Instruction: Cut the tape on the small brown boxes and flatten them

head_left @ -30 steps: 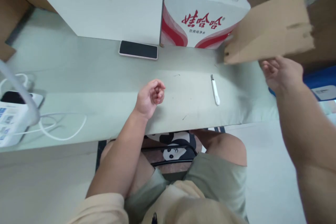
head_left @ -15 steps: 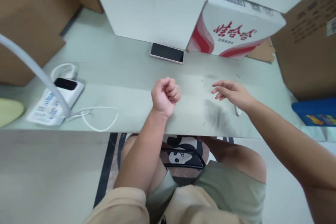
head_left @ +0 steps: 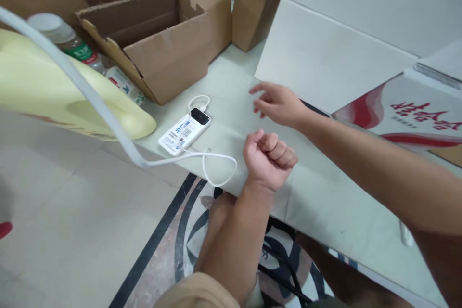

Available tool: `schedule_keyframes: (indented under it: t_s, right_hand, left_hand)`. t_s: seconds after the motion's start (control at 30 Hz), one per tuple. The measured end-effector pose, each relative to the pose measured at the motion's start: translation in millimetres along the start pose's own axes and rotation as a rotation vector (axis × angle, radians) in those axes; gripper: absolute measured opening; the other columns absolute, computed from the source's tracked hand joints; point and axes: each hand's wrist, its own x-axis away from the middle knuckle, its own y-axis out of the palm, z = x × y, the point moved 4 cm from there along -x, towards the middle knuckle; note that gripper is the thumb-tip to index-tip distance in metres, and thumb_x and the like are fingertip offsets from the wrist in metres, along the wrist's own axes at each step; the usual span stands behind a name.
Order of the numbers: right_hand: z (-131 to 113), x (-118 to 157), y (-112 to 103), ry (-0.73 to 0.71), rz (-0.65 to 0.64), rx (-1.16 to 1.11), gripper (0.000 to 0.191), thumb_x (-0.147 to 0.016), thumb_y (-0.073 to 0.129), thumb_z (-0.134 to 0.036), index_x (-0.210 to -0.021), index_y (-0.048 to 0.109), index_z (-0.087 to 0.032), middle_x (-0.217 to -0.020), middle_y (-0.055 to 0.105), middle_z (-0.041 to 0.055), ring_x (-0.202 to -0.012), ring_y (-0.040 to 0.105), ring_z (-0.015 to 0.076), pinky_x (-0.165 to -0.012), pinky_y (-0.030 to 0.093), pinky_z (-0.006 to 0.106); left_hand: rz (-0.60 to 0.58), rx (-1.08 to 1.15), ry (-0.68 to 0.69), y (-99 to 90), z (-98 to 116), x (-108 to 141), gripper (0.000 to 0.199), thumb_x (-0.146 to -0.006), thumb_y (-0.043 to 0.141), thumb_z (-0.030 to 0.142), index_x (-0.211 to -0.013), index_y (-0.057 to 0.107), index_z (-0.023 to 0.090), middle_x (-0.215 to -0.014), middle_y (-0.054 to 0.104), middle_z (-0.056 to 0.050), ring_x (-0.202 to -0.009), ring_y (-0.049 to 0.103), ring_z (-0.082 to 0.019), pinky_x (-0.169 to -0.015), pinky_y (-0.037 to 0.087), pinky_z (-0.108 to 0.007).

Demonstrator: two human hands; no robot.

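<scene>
The left hand (head_left: 270, 159) is curled into a fist near the middle of the frame, fingers folded into the palm and the thumb along the top; from here I can't tell whether anything is tucked inside. Just above it, the right hand (head_left: 276, 103) reaches leftward with its fingers apart and loosely bent, nothing between them. Whether either one touches the tabletop (head_left: 231, 122) I can't tell. The nearest things are to their left: a white power bank (head_left: 186, 132) with a dark end panel, lying at a slant left of centre, and a thin white cable (head_left: 220, 185) whose loop comes round near the fist without touching it. Past those, a pale yellow curved object (head_left: 108, 101) juts in from the left, under a thick white stem (head_left: 84, 84). Brown cartons (head_left: 173, 57) stand across the upper left, white panels (head_left: 332, 53) and a red-and-white box (head_left: 400, 115) fill the upper right, and so the right forearm has those close above it. Bare tabletop runs between the power bank and the right hand, and again below the right forearm, down to the front edge, where a white-handled tool (head_left: 406, 235) lies partly hidden at lower right.
</scene>
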Motion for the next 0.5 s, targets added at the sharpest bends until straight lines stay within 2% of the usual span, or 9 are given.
schedule_keyframes:
  t_s: [0.07,0.1,0.13,0.17,0.23,0.3,0.37,0.43,0.5]
  right_hand:
    - [-51,-40,28,-0.037,-0.013,-0.027,0.043,-0.084,0.058,-0.007,-0.125,0.061,-0.017,-0.065,0.066,-0.0090,-0.052,0.060,0.0050,-0.065,0.055,0.020]
    - [-76,-57,43,-0.070,-0.042,-0.058,0.052,-0.086,0.055,-0.008,-0.137,0.053,-0.019,-0.064,0.064,-0.0122,-0.052,0.060,0.0028,-0.067,0.055,0.020]
    - [-101,-71,58,-0.135,-0.103,-0.084,0.065,-0.088,0.052,-0.011,-0.150,0.037,-0.023,-0.067,0.062,-0.0150,-0.055,0.062,0.0001,-0.071,0.055,0.020]
    - [-123,-83,71,-0.202,-0.145,-0.066,0.068,-0.090,0.049,-0.013,-0.154,0.029,-0.024,-0.070,0.062,-0.0162,-0.058,0.064,-0.0023,-0.074,0.055,0.021]
    - [-146,-98,89,-0.227,-0.158,0.098,0.054,-0.091,0.044,-0.014,-0.144,0.040,-0.022,-0.081,0.063,-0.0148,-0.068,0.068,-0.0032,-0.079,0.053,0.025]
    - [-150,-102,93,-0.242,-0.117,0.279,0.037,-0.092,0.044,-0.016,-0.128,0.052,-0.019,-0.096,0.065,-0.0099,-0.090,0.072,0.0037,-0.088,0.053,0.034]
    - [-141,-95,84,-0.262,-0.039,0.357,0.026,-0.094,0.046,-0.022,-0.118,0.057,-0.019,-0.104,0.066,-0.0051,-0.110,0.069,0.0134,-0.097,0.052,0.043]
    - [-126,-83,66,-0.227,0.069,0.327,0.022,-0.098,0.042,-0.029,-0.111,0.058,-0.020,-0.100,0.066,-0.0029,-0.110,0.067,0.0168,-0.100,0.052,0.047]
    - [-114,-68,42,-0.204,0.177,0.234,0.025,-0.102,0.033,-0.032,-0.103,0.055,-0.019,-0.092,0.064,-0.0038,-0.099,0.067,0.0145,-0.095,0.054,0.045]
  left_hand:
    - [0.009,0.026,0.032,-0.3,6,0,0.050,-0.093,0.035,0.046,-0.058,0.009,0.021,-0.056,-0.002,0.006,-0.047,0.002,-0.010,-0.045,0.012,-0.027]
    - [0.024,0.031,0.042,-1.1,8,-1,0.049,-0.091,0.037,0.044,-0.058,0.009,0.021,-0.056,-0.002,0.005,-0.047,0.002,-0.010,-0.045,0.011,-0.028]
    - [0.051,0.031,0.052,-2.7,9,-2,0.049,-0.089,0.040,0.042,-0.059,0.008,0.021,-0.057,-0.002,0.005,-0.047,0.003,-0.010,-0.046,0.010,-0.028]
    - [0.086,0.027,0.065,-4.9,10,-2,0.049,-0.087,0.043,0.041,-0.059,0.008,0.021,-0.058,-0.002,0.005,-0.047,0.003,-0.010,-0.046,0.010,-0.028]
    - [0.145,0.014,0.086,-9.4,13,-3,0.050,-0.084,0.048,0.040,-0.061,0.008,0.020,-0.058,-0.001,0.005,-0.047,0.004,-0.009,-0.046,0.012,-0.027]
    - [0.136,0.023,0.095,-10.8,16,-2,0.051,-0.083,0.049,0.041,-0.062,0.008,0.020,-0.058,-0.001,0.005,-0.047,0.004,-0.009,-0.046,0.012,-0.027]
    - [0.064,0.057,0.090,-8.1,19,1,0.050,-0.083,0.047,0.041,-0.061,0.007,0.021,-0.058,-0.002,0.005,-0.046,0.003,-0.009,-0.046,0.011,-0.028]
    - [0.033,0.084,0.089,-5.0,21,3,0.047,-0.086,0.043,0.038,-0.059,0.009,0.021,-0.057,-0.001,0.005,-0.044,0.005,-0.009,-0.045,0.010,-0.028]
    - [0.081,0.068,0.088,-3.8,20,5,0.044,-0.089,0.041,0.033,-0.059,0.011,0.021,-0.055,0.001,0.005,-0.043,0.008,-0.009,-0.044,0.010,-0.027]
